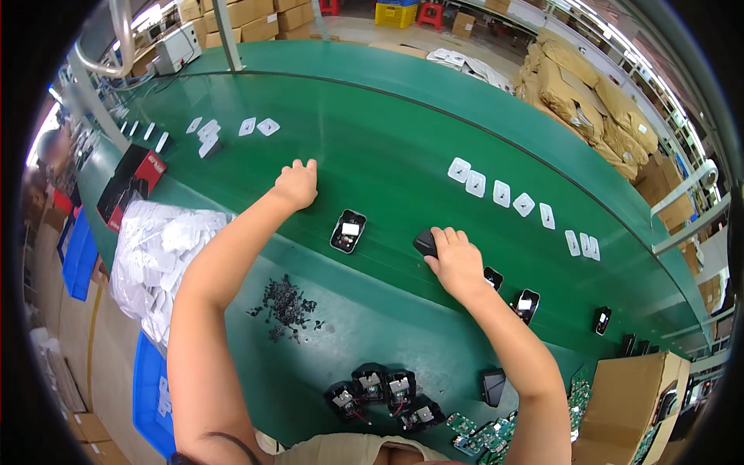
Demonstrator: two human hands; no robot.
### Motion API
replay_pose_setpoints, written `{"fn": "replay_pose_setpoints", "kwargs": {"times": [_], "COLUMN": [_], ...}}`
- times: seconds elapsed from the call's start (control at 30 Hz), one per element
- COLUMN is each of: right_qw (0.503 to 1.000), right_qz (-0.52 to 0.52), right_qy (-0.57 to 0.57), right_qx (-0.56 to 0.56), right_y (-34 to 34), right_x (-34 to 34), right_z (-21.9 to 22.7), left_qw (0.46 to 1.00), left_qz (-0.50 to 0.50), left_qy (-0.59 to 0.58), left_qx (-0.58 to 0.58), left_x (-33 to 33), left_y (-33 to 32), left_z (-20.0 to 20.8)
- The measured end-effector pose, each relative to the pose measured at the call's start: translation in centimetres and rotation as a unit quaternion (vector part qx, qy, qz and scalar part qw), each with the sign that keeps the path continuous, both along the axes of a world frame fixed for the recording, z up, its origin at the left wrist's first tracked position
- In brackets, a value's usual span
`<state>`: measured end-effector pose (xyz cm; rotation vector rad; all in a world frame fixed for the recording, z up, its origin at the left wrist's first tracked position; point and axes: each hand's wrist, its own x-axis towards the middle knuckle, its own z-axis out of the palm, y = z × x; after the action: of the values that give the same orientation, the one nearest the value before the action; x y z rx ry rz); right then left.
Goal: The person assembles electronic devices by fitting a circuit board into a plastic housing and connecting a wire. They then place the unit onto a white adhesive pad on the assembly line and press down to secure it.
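My left hand (297, 184) is over the green conveyor belt, its fingers loosely bent and slightly apart, with nothing visible in them; its underside is hidden. My right hand (459, 262) grips a black plastic casing (425, 242) by its right side, low over the belt. Between the hands lies an open black casing (349, 232) with a white block and small parts inside. Right of my right hand, another open casing (493, 277) is partly covered by my wrist, and a similar casing (527, 305) lies beyond it.
Small white trays (501, 194) line the belt's far side. Small black parts (287, 307) are heaped on the near table. Several black assemblies (401, 390), green circuit boards (496, 435) and a cardboard box (628, 399) are close by. White pieces in a clear bag (159, 256) sit left.
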<state>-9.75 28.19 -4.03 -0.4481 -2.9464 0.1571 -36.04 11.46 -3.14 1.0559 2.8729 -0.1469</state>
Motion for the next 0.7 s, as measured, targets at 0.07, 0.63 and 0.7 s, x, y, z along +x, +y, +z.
{"fn": "replay_pose_setpoints", "kwargs": {"times": [0.07, 0.63, 0.7], "right_qw": [1.0, 0.815, 0.825], "right_qz": [0.017, -0.18, -0.158], "right_qy": [-0.002, 0.262, 0.249], "right_qx": [-0.013, -0.485, -0.482], "right_y": [0.7, 9.5, 10.0], "right_x": [-0.3, 8.4, 8.3], "right_z": [-0.2, 2.8, 2.2], "left_qw": [0.986, 0.859, 0.892], "left_qz": [-0.055, -0.441, -0.417], "left_qy": [0.037, 0.177, 0.133], "left_qx": [0.156, 0.192, 0.11], "left_x": [1.2, 5.6, 5.1], "left_y": [1.1, 23.2, 24.2], "left_z": [0.9, -4.3, -4.4]}}
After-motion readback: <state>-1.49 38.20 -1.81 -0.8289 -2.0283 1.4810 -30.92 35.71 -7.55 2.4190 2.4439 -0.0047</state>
